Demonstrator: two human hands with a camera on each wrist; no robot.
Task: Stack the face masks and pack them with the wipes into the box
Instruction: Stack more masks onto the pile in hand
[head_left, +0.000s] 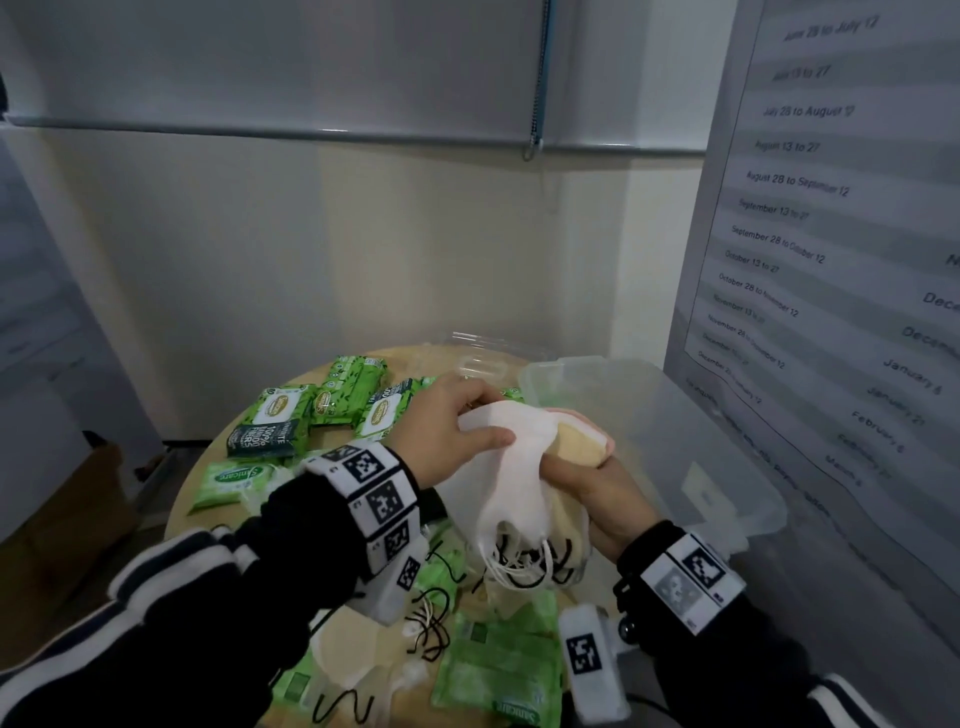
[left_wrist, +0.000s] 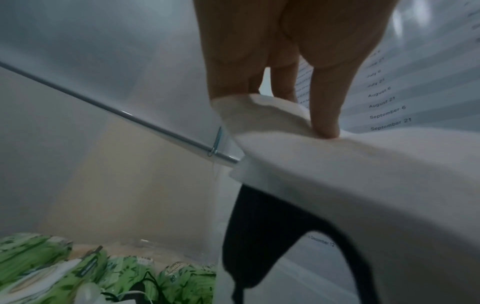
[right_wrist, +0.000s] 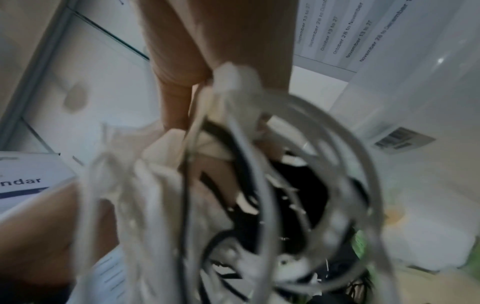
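Note:
Both hands hold a stack of face masks (head_left: 524, 467) above the round table, beside the clear plastic box (head_left: 675, 415). My left hand (head_left: 457, 431) pinches the white top mask (left_wrist: 337, 164) between thumb and fingers. My right hand (head_left: 597, 488) grips the stack from below, with cream and pink masks showing. White and black ear loops (right_wrist: 259, 185) dangle under the stack. Green wipes packs (head_left: 322, 410) lie on the far left of the table, and more wipes packs (head_left: 498, 670) lie near me. Loose masks (head_left: 353, 649) lie at the table's near edge.
The box stands open at the right, against a wall with a printed calendar sheet (head_left: 831, 208). A clear lid (head_left: 488, 353) lies behind the wipes. The wooden table (head_left: 415, 358) is crowded. A cardboard box (head_left: 62, 525) sits on the floor at left.

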